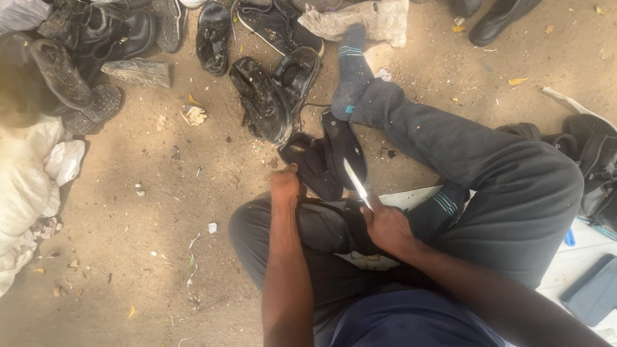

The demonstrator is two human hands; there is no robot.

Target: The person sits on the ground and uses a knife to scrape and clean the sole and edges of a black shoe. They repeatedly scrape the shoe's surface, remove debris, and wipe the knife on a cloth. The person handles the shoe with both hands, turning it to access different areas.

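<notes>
Left hand (285,184) is gripping the black shoe piece (324,164), a flat, matte, rubbery sole shape resting over the knee, long axis running away toward the dirt ground (148,212). Right hand (387,226) is clenching a knife (357,185); its smooth steel blade is pointing up-left, lying on the shoe. Worn black shoes (270,93) are lying beyond, near the socked foot (352,74).

hands (286,186): 2 | knife (357,186): 1 | socked feet (352,71): 2

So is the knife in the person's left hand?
No, the right hand grips the knife, while the left hand holds the dark shoe.
</notes>
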